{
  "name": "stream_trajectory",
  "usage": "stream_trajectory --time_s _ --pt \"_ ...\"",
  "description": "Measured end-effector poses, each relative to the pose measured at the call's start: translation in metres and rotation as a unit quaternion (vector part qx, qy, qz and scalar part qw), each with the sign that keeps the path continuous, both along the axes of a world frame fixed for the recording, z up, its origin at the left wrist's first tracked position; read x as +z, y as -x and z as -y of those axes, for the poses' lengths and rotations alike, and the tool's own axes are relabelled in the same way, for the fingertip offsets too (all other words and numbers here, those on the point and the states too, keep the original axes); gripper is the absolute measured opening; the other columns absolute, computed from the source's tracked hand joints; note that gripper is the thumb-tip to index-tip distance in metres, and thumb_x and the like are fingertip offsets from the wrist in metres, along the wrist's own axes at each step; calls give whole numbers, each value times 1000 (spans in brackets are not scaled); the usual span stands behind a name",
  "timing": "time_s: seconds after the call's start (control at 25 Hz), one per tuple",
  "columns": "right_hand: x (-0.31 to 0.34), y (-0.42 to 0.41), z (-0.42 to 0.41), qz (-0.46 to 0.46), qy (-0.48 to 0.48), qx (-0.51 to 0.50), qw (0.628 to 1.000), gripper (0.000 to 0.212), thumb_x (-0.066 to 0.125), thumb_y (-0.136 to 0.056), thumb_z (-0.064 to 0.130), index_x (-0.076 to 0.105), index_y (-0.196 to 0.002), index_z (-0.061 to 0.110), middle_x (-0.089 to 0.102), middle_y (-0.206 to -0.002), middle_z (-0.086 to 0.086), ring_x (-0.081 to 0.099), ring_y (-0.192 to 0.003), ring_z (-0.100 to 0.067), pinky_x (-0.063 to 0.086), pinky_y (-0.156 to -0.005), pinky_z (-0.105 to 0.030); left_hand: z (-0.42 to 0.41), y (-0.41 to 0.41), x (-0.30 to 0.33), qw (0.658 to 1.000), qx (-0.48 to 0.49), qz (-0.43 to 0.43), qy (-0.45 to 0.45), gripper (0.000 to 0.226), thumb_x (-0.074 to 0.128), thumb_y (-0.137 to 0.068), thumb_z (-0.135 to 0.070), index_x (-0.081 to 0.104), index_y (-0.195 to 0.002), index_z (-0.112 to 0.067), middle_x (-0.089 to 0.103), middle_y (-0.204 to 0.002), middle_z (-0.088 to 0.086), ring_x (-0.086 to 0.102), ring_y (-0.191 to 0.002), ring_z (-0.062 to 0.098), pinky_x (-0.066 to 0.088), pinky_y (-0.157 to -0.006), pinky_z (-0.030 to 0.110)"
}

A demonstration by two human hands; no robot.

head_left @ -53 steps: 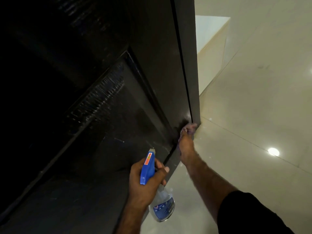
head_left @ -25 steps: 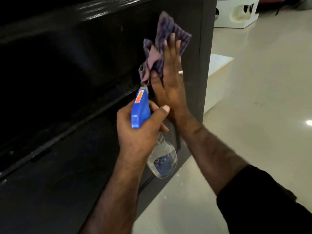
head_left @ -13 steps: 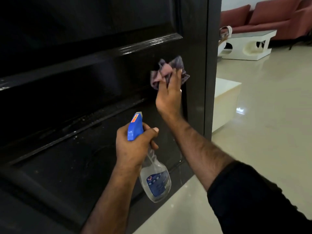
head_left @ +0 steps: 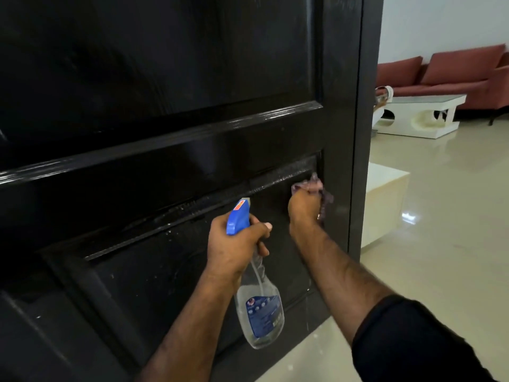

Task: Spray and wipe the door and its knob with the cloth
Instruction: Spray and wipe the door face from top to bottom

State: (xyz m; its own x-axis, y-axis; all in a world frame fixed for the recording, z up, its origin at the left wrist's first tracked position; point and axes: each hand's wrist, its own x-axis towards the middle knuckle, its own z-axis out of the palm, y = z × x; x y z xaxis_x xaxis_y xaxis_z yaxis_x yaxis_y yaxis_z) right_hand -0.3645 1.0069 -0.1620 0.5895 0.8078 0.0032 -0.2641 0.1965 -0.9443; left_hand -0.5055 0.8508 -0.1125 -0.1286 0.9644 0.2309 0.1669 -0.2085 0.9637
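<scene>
Both hands are busy, and each has its own job. My right hand (head_left: 304, 209) has the cloth (head_left: 314, 188) bunched in a clenched fist and pressed to the door (head_left: 165, 78) at the top right corner of the lower recessed panel, right under the moulding. Balling it up like that gives me a firm pad to work into the groove, where flat fingers wouldn't reach. My left hand (head_left: 234, 244) is wrapped round the neck of the spray bottle (head_left: 259, 307), thumb across the front and blue trigger head (head_left: 238, 216) aimed at the panel, so I can wet the next patch without putting anything down. I keep the bottle low and just left of the wiping hand, out of the cloth's way. Pale specks dot the lower panel, probably spray droplets, though the dark gloss makes that hard to call. No knob shows from here, so I judge that part is not yet done. Far right, past the door edge, sit a white table (head_left: 424, 114) and a red sofa (head_left: 454, 73).
</scene>
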Motion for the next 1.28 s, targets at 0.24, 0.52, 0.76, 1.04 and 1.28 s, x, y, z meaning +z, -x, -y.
stream_trajectory --time_s 0.24,0.52,0.76,1.04,1.28 --pt "-6 34 10 409 -107 -104 900 69 40 -106 36 41 -157 -11 38 -164 -34 33 -157 -49 31 -127 -61 1 16 -7 997 1 -32 63 29 88 -80 -15 63 -73 -2 64 -57 14 70 -53 28 63 -69 43" --pt "-35 -36 6 575 -264 -53 772 63 54 -108 28 38 -165 10 46 -164 -15 45 -151 -34 34 -128 -40 36 74 -30 998 8 13 59 34 82 -85 -6 55 -81 14 64 -71 17 59 -57 31 56 -58 38" --pt "-1 84 29 347 -161 -129 915 65 48 -102 33 49 -149 -12 39 -161 -39 36 -153 -56 30 -128 -60 45 103 -11 999 30 36 8 32 79 -85 -1 52 -80 15 58 -69 22 58 -56 31 56 -62 41" --pt "-20 13 40 699 -389 8 600 61 64 -104 19 46 -160 4 39 -171 -13 29 -162 -33 33 -125 -62 61 120 -11 999 46 10 4 30 81 -84 -4 56 -79 11 59 -66 19 59 -55 31 58 -62 40" --pt "-26 85 46 389 -218 -121 887 58 51 -105 16 42 -159 -5 36 -166 -31 31 -157 -52 33 -122 -71 80 145 -20 995 95 36 16 28 82 -83 -2 56 -77 8 59 -64 17 60 -52 30 56 -59 39"
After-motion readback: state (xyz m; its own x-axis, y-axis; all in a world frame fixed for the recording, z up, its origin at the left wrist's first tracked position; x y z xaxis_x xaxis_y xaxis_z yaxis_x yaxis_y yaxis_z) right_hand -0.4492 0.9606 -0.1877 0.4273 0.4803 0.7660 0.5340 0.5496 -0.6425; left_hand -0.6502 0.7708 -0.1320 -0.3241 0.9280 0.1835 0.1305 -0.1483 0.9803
